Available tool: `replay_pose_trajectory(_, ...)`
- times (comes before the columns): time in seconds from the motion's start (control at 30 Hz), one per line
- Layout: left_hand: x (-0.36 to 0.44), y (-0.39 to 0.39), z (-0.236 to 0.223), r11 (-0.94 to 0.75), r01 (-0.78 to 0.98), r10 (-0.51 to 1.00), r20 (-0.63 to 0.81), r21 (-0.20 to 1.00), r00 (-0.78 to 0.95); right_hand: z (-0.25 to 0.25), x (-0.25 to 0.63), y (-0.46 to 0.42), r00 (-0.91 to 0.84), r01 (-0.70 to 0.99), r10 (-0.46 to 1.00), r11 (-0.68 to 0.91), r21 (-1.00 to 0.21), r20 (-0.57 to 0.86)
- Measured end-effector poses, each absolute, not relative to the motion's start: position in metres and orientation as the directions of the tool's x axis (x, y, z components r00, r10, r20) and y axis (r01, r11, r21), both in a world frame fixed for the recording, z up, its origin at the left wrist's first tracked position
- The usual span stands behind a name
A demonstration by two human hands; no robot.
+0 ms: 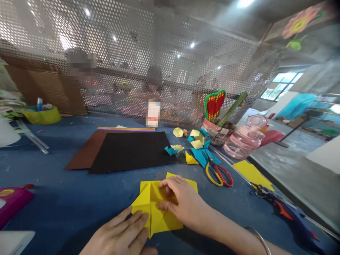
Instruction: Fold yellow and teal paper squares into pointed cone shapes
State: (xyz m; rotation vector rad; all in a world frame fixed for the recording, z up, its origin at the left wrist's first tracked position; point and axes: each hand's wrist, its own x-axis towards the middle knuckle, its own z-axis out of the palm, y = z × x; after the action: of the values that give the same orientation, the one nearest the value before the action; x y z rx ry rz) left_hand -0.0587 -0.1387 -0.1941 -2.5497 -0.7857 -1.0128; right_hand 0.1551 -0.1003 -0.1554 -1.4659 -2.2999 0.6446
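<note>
A sheet of yellow paper point(172, 221) with several folds and raised flaps lies on the blue table in front of me. My left hand point(124, 230) rests on its near left part, fingers stretched out and flat on the paper. From the right, my right hand point(180, 198) bends over the middle of the sheet, thumb and fingers curled round a raised flap. Part of that flap is hidden behind the fingers. Beyond the right hand, scissors point(217, 173) with red and yellow handles lie beside small folded pieces, including a yellow one point(190, 158) and a blue one point(171, 150).
Black paper point(132, 150) and brown paper point(85, 150) lie farther back. A glue gun point(289, 212), more yellow paper point(253, 174), a pink bottle point(243, 141) and a plant pot point(216, 131) are at right. A magenta object point(14, 203) sits at left; perforated mesh point(172, 63) stands behind.
</note>
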Motion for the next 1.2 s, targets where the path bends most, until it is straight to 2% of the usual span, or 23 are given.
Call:
replay_pose_trajectory(0.03,-0.059,-0.137,-0.185,-0.810,0.586,0.437,0.700,0.033,0.565,-0.156,0.155,-0.100,-0.407,0.758,0.912,0.370,-0.538,0.053)
replay_pose_trajectory(0.07,-0.060,-0.136,-0.176,-0.832,0.550,0.457,0.654,0.075,0.602,-0.158,0.154,-0.100,-0.405,0.756,0.911,0.379,-0.534,0.074)
replay_pose_trajectory(0.13,-0.061,-0.134,-0.165,-0.754,0.633,0.585,0.620,0.177,0.524,-0.161,0.152,-0.100,-0.413,0.745,0.901,0.416,-0.521,0.130)
replay_pose_trajectory(0.3,-0.061,-0.125,-0.171,-0.576,0.766,0.792,0.429,0.285,0.435,-0.164,0.147,-0.101,-0.420,0.723,0.872,0.489,-0.488,0.251)
replay_pose_trajectory(0.4,-0.059,-0.120,-0.176,-0.537,0.766,0.837,0.338,0.353,0.431,-0.161,0.146,-0.105,-0.389,0.695,0.875,0.485,-0.532,0.289)
replay_pose_trajectory(0.53,-0.057,-0.118,-0.176,-0.512,0.761,0.856,0.313,0.398,0.412,-0.155,0.146,-0.111,-0.351,0.632,0.884,0.467,-0.619,0.309)
replay_pose_trajectory(0.77,-0.060,-0.110,-0.153,-0.395,0.729,0.918,0.202,0.559,0.342,-0.153,0.147,-0.117,-0.346,0.512,0.806,0.591,-0.624,0.480)
replay_pose_trajectory(0.87,-0.060,-0.108,-0.142,-0.398,0.587,0.905,0.196,0.705,0.378,-0.151,0.145,-0.119,-0.317,0.475,0.840,0.542,-0.694,0.439)
replay_pose_trajectory(1.0,-0.060,-0.109,-0.141,-0.391,0.416,0.896,0.237,0.821,0.375,-0.145,0.143,-0.116,-0.269,0.474,0.936,0.333,-0.815,0.226)
replay_pose_trajectory(1.1,-0.061,-0.109,-0.146,-0.326,0.332,0.909,0.197,0.885,0.368,-0.143,0.144,-0.112,-0.296,0.462,0.950,0.234,-0.856,0.100)
replay_pose_trajectory(1.17,-0.062,-0.109,-0.148,-0.290,0.272,0.914,0.181,0.918,0.363,-0.144,0.147,-0.110,-0.318,0.458,0.945,0.223,-0.861,0.076)
replay_pose_trajectory(1.2,-0.062,-0.109,-0.149,-0.282,0.247,0.915,0.183,0.927,0.360,-0.145,0.149,-0.109,-0.323,0.458,0.940,0.255,-0.851,0.108)
